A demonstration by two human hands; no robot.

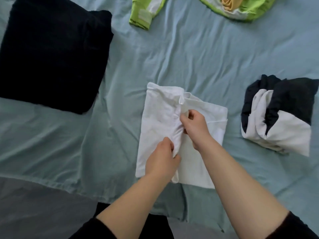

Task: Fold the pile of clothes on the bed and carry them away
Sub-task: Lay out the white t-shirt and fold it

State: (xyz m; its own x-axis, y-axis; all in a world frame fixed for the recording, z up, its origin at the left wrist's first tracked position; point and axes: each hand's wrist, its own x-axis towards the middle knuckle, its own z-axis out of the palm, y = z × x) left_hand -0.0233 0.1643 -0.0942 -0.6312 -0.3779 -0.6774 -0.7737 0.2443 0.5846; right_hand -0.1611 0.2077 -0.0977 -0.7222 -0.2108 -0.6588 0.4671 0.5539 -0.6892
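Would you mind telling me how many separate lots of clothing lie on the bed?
4: black folded item at left, white garment at centre, black-and-white bundle at right, green garment along the top edge, cut off by the frame; more may be hidden.

Wrinkled pale teal bed sheet (207, 57), softly and evenly lit; grey patch (34, 213) at lower left, possibly blanket or floor.

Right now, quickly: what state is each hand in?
Left hand: closed, pinching a raised fold of the white garment.
Right hand: closed, pinching the same fold farther up.
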